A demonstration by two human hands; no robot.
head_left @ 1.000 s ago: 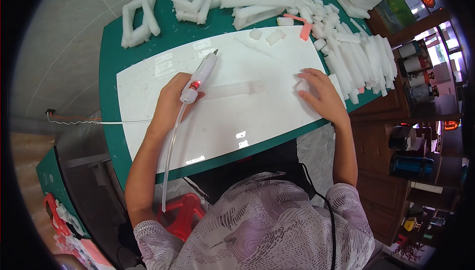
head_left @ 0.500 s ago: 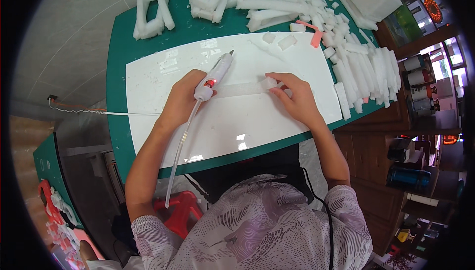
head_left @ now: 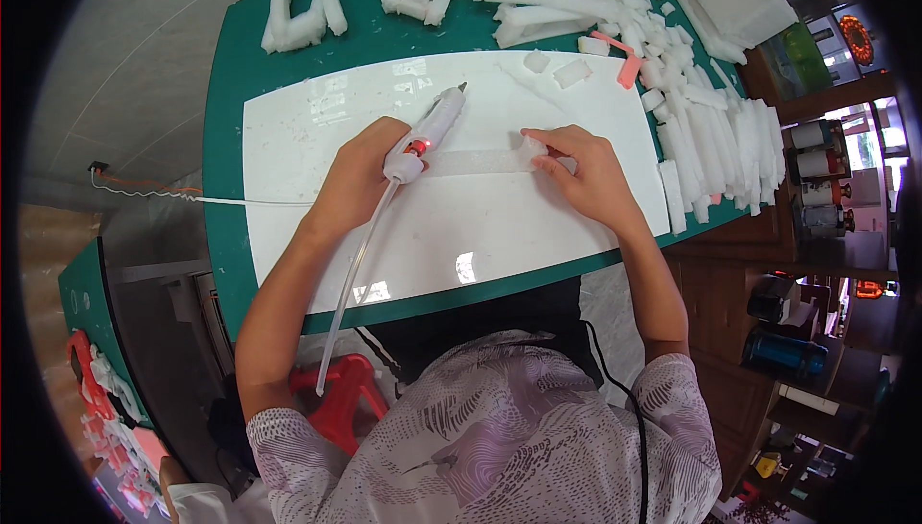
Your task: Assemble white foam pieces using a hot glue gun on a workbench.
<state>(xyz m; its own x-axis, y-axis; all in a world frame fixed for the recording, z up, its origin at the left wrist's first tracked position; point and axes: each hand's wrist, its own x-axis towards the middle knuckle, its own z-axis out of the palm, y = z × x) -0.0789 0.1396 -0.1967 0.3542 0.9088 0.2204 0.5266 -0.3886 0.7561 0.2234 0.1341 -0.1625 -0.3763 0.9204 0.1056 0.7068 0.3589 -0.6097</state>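
My left hand [head_left: 367, 170] is closed around a white hot glue gun [head_left: 438, 126] with a red light on its body. Its nozzle points away toward the upper right, and a long clear glue stick [head_left: 357, 279] trails from its rear toward me. A flat white foam strip [head_left: 480, 161] lies across the board, its left end hidden behind the glue gun. At its right end, my right hand [head_left: 579, 170] pinches a small white foam block [head_left: 530, 148] between thumb and fingers. The block touches the strip.
Under my hands a glossy white board [head_left: 461, 226] covers part of a green table [head_left: 223, 140]. White foam frames [head_left: 305, 10] stand along the far edge. Many foam strips [head_left: 706, 130] are heaped at right, with pink pieces [head_left: 629, 71]. A white cord [head_left: 254, 202] runs in from the left.
The whole view has shifted slightly. Both hands keep their holds, and the small block now sits more squarely against the strip's right end.
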